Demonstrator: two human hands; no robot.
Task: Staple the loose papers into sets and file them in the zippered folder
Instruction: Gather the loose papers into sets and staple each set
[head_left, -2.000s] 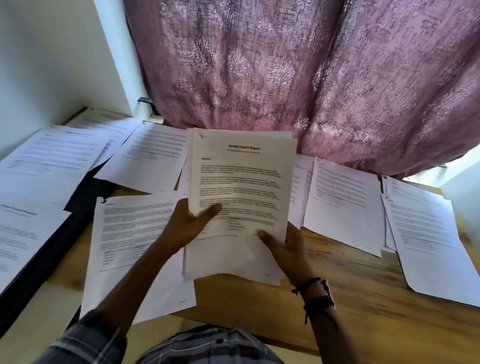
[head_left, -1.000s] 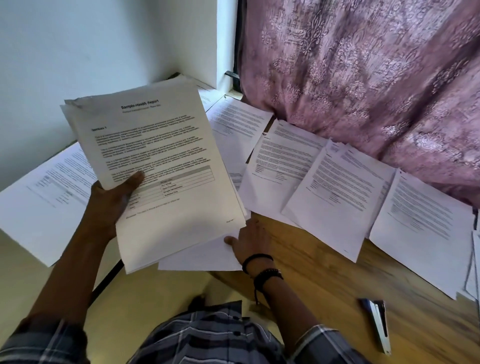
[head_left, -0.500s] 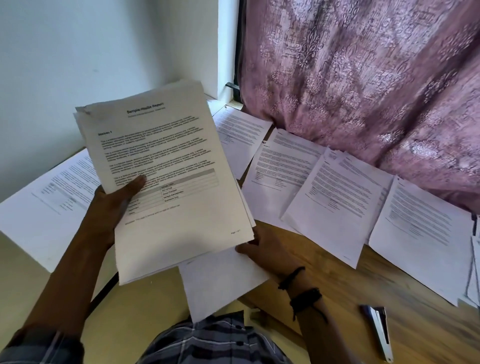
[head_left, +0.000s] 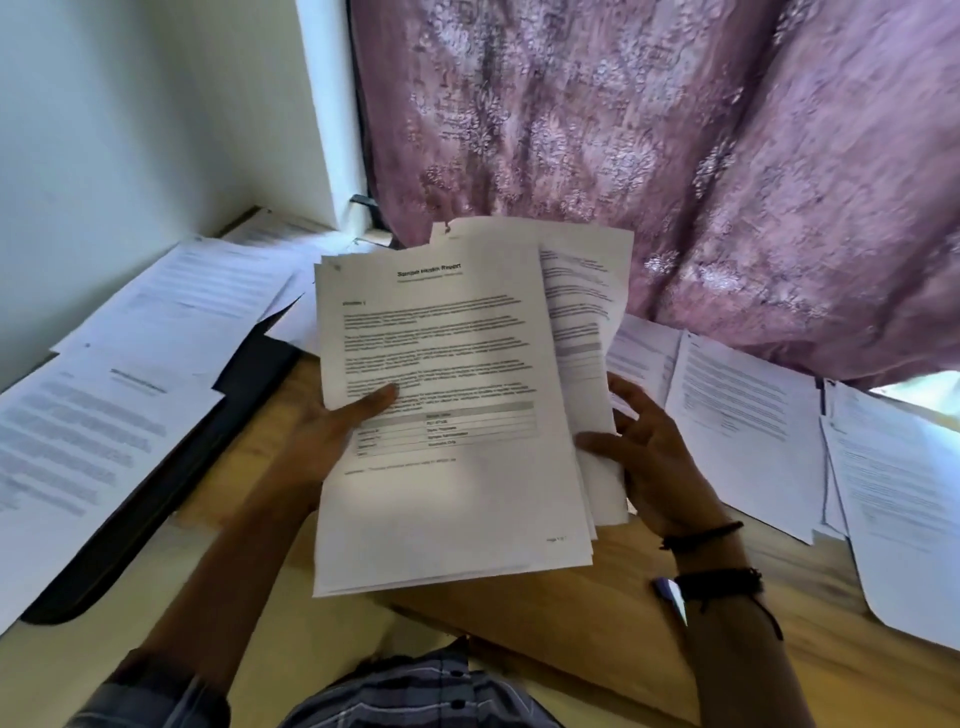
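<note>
Head view | left hand (head_left: 332, 436): thumb pressed on front of paper stack (head_left: 447, 415), gripping it, raised above counter (head_left: 597, 623) | right hand (head_left: 649, 457): fingers loosely spread, pinching offset rear sheets (head_left: 587, 312) at right edge | loose papers (head_left: 743, 415) flat on counter.
</note>
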